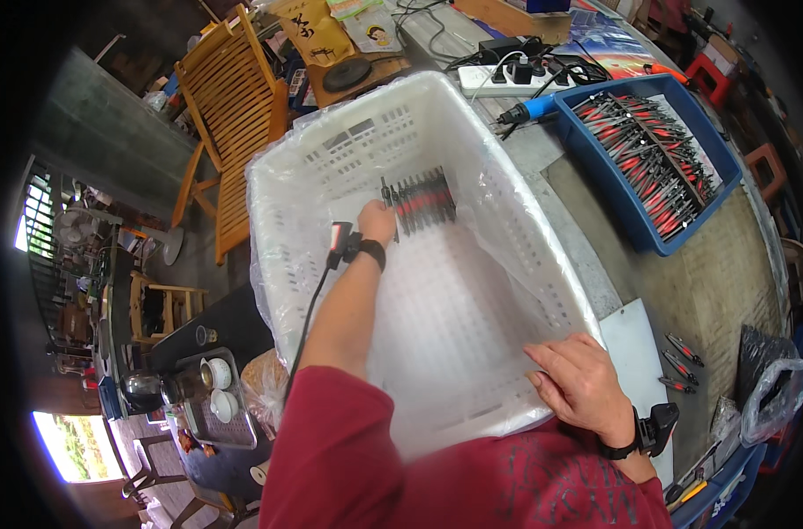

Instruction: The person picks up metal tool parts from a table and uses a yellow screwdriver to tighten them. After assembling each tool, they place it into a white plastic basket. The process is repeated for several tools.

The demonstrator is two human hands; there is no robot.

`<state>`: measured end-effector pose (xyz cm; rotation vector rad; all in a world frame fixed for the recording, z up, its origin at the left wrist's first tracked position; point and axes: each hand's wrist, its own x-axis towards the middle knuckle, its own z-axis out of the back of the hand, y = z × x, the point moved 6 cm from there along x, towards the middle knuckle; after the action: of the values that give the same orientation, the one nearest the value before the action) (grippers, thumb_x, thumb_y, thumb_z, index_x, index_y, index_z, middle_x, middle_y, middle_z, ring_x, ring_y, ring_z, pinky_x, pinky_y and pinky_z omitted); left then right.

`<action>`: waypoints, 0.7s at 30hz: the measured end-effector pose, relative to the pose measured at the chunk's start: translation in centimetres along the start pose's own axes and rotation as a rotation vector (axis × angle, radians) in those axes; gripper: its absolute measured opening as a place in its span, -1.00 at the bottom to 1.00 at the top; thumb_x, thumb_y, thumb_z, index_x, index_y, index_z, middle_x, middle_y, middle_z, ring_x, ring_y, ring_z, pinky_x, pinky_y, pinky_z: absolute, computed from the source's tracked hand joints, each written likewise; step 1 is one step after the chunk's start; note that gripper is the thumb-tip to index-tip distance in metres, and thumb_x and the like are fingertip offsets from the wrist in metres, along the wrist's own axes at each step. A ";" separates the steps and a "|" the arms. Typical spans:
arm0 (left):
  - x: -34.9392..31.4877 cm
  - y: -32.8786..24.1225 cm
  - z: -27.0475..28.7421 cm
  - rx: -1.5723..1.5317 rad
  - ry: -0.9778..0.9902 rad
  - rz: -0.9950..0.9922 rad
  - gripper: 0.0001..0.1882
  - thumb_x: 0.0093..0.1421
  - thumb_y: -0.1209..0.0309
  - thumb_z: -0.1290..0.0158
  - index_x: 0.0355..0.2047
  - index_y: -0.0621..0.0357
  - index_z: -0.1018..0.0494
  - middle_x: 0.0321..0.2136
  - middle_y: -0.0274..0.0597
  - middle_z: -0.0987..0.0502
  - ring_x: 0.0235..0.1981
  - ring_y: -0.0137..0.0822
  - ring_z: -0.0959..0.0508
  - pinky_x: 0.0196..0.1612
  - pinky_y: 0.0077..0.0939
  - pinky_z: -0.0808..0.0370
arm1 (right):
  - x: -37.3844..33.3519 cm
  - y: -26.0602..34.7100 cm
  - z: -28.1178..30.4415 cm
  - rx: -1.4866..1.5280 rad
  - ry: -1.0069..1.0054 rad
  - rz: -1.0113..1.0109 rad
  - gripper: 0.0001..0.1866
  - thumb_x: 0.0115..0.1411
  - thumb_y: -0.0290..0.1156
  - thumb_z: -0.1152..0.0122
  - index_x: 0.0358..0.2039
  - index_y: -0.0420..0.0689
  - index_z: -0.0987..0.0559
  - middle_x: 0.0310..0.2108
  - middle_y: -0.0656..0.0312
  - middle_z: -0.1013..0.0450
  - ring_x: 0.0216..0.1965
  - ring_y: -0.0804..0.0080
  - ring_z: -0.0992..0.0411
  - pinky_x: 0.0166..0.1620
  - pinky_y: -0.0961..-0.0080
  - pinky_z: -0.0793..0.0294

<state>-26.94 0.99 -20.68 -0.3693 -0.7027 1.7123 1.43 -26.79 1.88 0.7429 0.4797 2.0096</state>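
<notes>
A white plastic crate with slotted walls, lined with a clear plastic bag, stands before me. On its floor, by the far wall, lies a neat row of slim black-and-red pen-shaped tools. My left hand reaches into the crate at the row's left end, closed on one more such tool, whose dark tip pokes out above the fingers. Over the crate's near right corner hovers or rests my right hand; contact with the rim is unclear. Its fingers are loosely bent and apart, with nothing in them.
To the right, a blue bin holds many similar tools, split by a divider. Several loose tools lie on the table near a white board. Behind are a power strip and cables; a wooden folding chair stands left.
</notes>
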 end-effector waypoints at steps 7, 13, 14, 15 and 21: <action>2.0 7.7 -6.7 -0.115 0.061 0.181 -0.75 0.01 0.45 -0.10 -0.72 0.24 -0.34 -0.80 -0.18 -0.37 -0.77 -0.26 -0.41 -0.68 -0.36 -0.33 | -0.2 -0.4 0.1 0.030 -0.068 0.020 -0.71 -0.13 -0.54 -0.22 -0.31 -0.25 -0.48 -0.52 0.14 -0.40 -0.55 0.20 -0.35 -0.43 0.40 -0.31; 4.7 9.1 -8.6 -0.032 0.173 0.075 -0.78 -0.05 0.47 -0.10 -0.75 0.24 -0.35 -0.79 -0.20 -0.37 -0.77 -0.29 -0.40 -0.66 -0.37 -0.33 | -0.2 -0.6 0.2 0.057 -0.077 0.009 -0.73 -0.14 -0.57 -0.21 -0.34 -0.27 -0.49 -0.53 0.13 -0.40 -0.57 0.22 -0.34 -0.45 0.41 -0.30; 4.8 9.4 -8.8 -0.054 0.180 0.114 -0.78 -0.06 0.47 -0.10 -0.76 0.24 -0.35 -0.79 -0.20 -0.38 -0.77 -0.31 -0.40 -0.65 -0.37 -0.34 | -0.2 -0.6 0.2 0.060 -0.075 0.008 -0.74 -0.14 -0.57 -0.21 -0.34 -0.27 -0.49 -0.54 0.14 -0.40 -0.58 0.22 -0.34 -0.46 0.42 -0.30; 4.8 9.6 -8.9 -0.075 0.186 0.153 -0.78 -0.07 0.47 -0.10 -0.76 0.24 -0.35 -0.79 -0.21 -0.39 -0.76 -0.32 -0.41 -0.64 -0.38 -0.34 | -0.1 -0.6 0.2 0.059 -0.073 0.011 -0.74 -0.14 -0.58 -0.21 -0.34 -0.27 -0.49 -0.54 0.14 -0.40 -0.58 0.22 -0.34 -0.46 0.42 -0.30; 5.6 10.2 -9.5 0.094 0.197 0.024 -0.76 -0.03 0.47 -0.14 -0.75 0.20 -0.35 -0.78 -0.23 -0.39 -0.76 -0.38 -0.39 -0.66 -0.42 -0.33 | -0.1 -0.7 0.2 0.071 -0.069 0.000 -0.74 -0.14 -0.59 -0.21 -0.35 -0.27 -0.49 -0.56 0.16 -0.40 -0.60 0.25 -0.34 -0.48 0.43 -0.30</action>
<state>-30.65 7.44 -33.71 -0.4751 -0.4744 1.6973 2.07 -26.53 1.57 0.8531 0.5124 1.9690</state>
